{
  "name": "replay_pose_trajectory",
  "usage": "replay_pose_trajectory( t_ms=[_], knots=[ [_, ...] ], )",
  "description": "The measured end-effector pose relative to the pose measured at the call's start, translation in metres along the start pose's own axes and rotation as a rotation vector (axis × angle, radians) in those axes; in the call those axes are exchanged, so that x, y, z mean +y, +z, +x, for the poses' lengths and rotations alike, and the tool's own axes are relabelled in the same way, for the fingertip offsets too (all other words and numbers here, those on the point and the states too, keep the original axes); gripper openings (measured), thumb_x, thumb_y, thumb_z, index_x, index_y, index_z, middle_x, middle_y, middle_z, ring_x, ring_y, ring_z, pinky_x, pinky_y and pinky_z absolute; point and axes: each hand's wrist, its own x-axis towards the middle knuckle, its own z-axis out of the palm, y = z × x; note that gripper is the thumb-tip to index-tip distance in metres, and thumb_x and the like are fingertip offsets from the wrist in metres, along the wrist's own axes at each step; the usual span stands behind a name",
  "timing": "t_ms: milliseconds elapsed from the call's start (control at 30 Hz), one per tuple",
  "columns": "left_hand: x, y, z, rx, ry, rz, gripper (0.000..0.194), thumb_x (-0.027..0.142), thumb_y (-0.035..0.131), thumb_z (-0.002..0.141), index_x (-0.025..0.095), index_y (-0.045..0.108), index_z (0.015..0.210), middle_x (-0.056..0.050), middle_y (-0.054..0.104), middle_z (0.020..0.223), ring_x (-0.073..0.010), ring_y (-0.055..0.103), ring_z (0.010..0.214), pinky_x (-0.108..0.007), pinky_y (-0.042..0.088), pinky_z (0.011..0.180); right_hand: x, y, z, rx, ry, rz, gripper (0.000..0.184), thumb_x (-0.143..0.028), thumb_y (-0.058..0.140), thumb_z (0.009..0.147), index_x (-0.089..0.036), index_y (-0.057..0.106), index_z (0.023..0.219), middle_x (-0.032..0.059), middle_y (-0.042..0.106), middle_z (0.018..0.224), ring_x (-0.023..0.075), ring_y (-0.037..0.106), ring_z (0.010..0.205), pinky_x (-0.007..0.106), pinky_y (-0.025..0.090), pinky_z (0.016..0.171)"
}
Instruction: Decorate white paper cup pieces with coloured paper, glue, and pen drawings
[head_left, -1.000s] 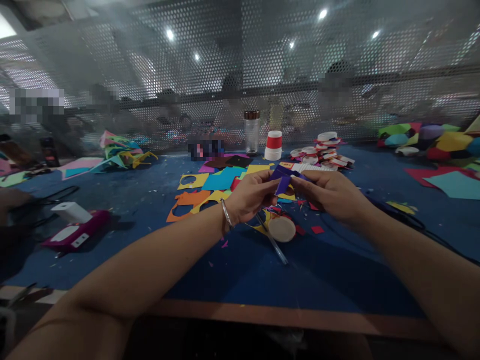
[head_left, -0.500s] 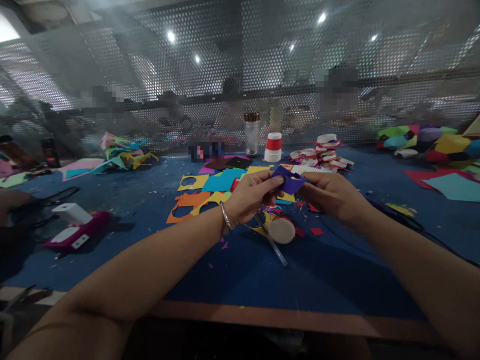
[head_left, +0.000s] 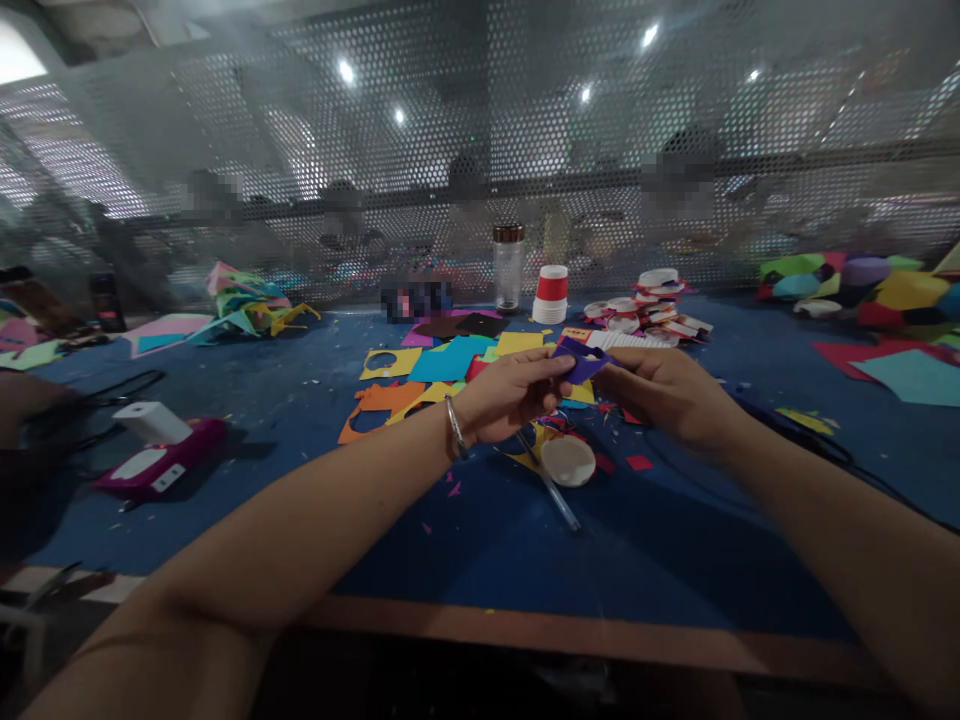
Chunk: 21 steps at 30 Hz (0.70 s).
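Note:
A small piece of purple paper (head_left: 588, 370) with a cut-out opening is held up above the table, between my two hands. My left hand (head_left: 514, 395), a silver bracelet at its wrist, pinches the paper's left side between thumb and fingers. On the other side my right hand (head_left: 667, 390) is closed at the paper's right edge; its fingertips are partly hidden. Below them lies a round, pale paper-cup piece (head_left: 568, 462) beside a clear thin stick (head_left: 562, 506). Yellow sheets with round holes (head_left: 397, 365) and a blue sheet (head_left: 444, 362) are spread behind my left hand.
A lidded clear bottle (head_left: 508, 275) and stacked red-and-white paper cups (head_left: 553, 292) stand at the back. Cut cup pieces (head_left: 660, 305) are heaped right of them. A magenta power strip (head_left: 169, 465) with a white plug lies left; a dark cable (head_left: 795, 432) crosses the right.
Both hands and the purple paper remain together in nearly the same place. The whole view has shifted slightly, and the paper's tilt differs a little.

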Motion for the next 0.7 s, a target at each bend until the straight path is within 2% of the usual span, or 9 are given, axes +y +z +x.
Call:
replay_pose_trajectory(
  t_ms=[133, 367, 533, 700],
  knots=[
    [-0.001, -0.001, 0.0, 0.006, -0.006, -0.005, 0.024, 0.016, 0.063, 0.099, 0.015, 0.063, 0.074, 0.003, 0.063, 0.061, -0.0026, 0.052, 0.044, -0.012, 0.041, 0.046, -0.002, -0.001, 0.001, 0.002, -0.024, -0.043, 0.068, -0.087, 0.07, 0.068, -0.023, 0.049, 0.062, -0.0072, 0.035, 0.053, 0.0078, 0.026, 0.048, 0.028, 0.016, 0.046],
    [-0.006, 0.001, 0.001, 0.043, 0.076, -0.001, 0.009, 0.016, 0.072, 0.089, 0.015, 0.068, 0.08, 0.0, 0.065, 0.067, -0.0076, 0.058, 0.056, -0.018, 0.04, 0.051, 0.001, -0.002, 0.004, -0.012, -0.07, -0.103, 0.064, -0.083, 0.067, 0.074, -0.023, 0.048, 0.06, -0.0046, 0.04, 0.054, 0.0097, 0.031, 0.052, 0.028, 0.02, 0.047],
    [-0.01, -0.001, 0.004, 0.019, 0.145, -0.011, 0.007, 0.016, 0.076, 0.085, 0.012, 0.072, 0.08, -0.001, 0.067, 0.073, -0.0084, 0.06, 0.064, -0.021, 0.043, 0.059, 0.004, -0.001, 0.003, 0.005, -0.05, -0.082, 0.065, -0.084, 0.065, 0.074, -0.023, 0.047, 0.061, -0.004, 0.042, 0.056, 0.0101, 0.031, 0.053, 0.028, 0.02, 0.048],
    [-0.012, -0.004, 0.005, -0.016, 0.179, -0.004, 0.01, 0.019, 0.082, 0.08, 0.013, 0.074, 0.08, -0.003, 0.07, 0.078, -0.0099, 0.061, 0.07, -0.023, 0.049, 0.066, 0.003, 0.0, 0.002, 0.019, -0.037, -0.062, 0.065, -0.085, 0.069, 0.069, -0.023, 0.051, 0.062, -0.0048, 0.041, 0.055, 0.0101, 0.031, 0.052, 0.028, 0.019, 0.048]
  ],
)
